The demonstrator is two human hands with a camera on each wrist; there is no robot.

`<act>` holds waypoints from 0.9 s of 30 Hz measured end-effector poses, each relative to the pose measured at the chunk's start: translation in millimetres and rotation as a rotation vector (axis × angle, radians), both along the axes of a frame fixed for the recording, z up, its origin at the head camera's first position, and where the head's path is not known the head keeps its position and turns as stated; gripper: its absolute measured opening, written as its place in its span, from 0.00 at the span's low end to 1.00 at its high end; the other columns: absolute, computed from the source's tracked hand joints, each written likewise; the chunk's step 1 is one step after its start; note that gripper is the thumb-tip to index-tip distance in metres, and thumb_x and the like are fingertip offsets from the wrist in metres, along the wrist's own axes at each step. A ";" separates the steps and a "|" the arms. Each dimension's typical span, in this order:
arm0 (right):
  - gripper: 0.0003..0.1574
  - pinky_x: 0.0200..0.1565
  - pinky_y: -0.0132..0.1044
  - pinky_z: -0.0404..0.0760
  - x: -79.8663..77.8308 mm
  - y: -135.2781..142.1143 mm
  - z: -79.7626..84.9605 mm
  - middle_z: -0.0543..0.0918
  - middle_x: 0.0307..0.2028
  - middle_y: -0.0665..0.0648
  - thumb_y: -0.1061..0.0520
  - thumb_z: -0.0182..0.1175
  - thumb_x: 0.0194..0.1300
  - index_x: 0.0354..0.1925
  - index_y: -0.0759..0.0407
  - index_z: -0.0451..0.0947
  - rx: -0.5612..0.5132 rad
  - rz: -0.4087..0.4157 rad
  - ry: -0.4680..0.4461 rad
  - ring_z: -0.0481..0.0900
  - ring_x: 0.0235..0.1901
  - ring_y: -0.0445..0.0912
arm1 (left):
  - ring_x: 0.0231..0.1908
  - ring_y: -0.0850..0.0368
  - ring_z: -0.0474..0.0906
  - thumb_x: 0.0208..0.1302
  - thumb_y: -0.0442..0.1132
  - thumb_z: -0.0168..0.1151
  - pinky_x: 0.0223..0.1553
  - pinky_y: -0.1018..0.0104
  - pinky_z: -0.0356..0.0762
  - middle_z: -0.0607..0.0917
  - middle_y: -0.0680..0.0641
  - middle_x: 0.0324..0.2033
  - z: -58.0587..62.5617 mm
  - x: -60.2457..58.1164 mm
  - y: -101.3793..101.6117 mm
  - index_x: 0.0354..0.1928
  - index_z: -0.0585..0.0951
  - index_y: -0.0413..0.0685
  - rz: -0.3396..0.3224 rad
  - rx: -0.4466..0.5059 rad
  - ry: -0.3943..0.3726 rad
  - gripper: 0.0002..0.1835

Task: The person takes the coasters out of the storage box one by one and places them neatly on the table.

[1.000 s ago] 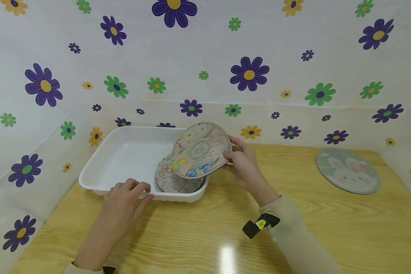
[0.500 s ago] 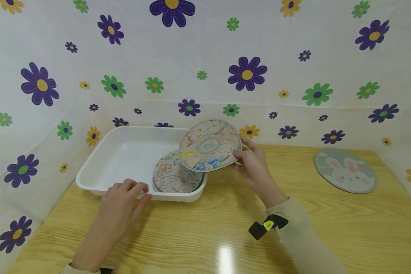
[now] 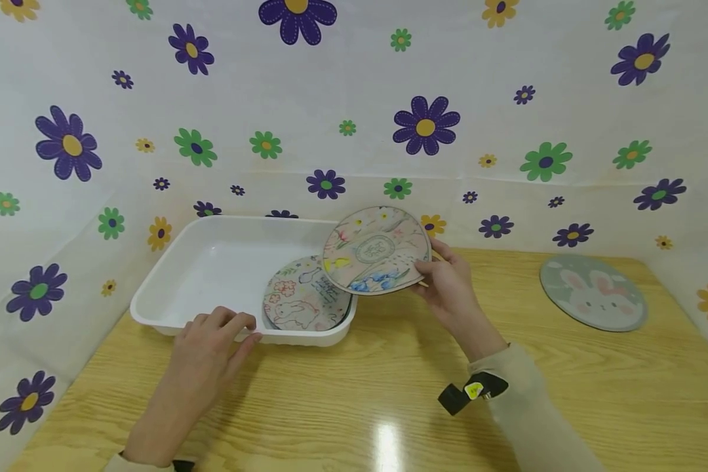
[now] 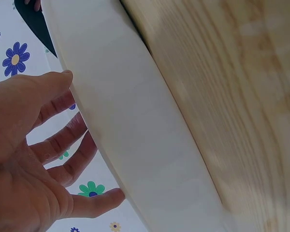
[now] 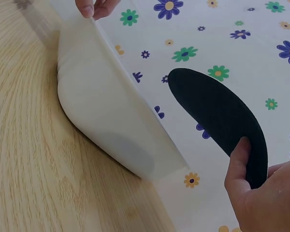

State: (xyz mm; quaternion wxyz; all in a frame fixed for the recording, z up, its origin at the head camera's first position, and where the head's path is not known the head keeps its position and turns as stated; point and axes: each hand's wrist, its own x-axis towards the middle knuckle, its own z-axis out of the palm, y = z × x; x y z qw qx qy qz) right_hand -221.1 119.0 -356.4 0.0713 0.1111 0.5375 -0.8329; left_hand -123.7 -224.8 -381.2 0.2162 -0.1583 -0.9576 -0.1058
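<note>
A round floral mat, pink with blue and yellow blooms, is pinched at its right edge by my right hand. It hangs tilted above the right end of a white plastic tray. In the right wrist view, the dark underside of this mat shows, with the thumb on it. My left hand holds the tray's front rim, fingers over the edge and thumb on the near side; the left wrist view shows those fingers along the rim. Inside the tray lies a round mat with a line-drawn rabbit, partly covered.
On the wooden table, far to the right, lies a round grey-green mat with a white bunny face. A flower-printed white cloth rises behind the table and along its sides.
My right hand has carried the floral mat rightward and slightly up, uncovering more of the rabbit mat in the tray. The left hand stays on the rim.
</note>
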 end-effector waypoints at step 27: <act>0.40 0.47 0.35 0.84 7.7 35.4 2.3 0.75 0.61 0.55 0.70 0.45 0.77 0.80 0.52 0.51 0.013 -0.036 -0.016 0.82 0.46 0.39 | 0.38 0.39 0.82 0.64 0.42 0.73 0.35 0.46 0.79 0.85 0.46 0.39 -0.5 -0.1 -0.3 0.41 0.84 0.53 0.009 0.008 -0.008 0.07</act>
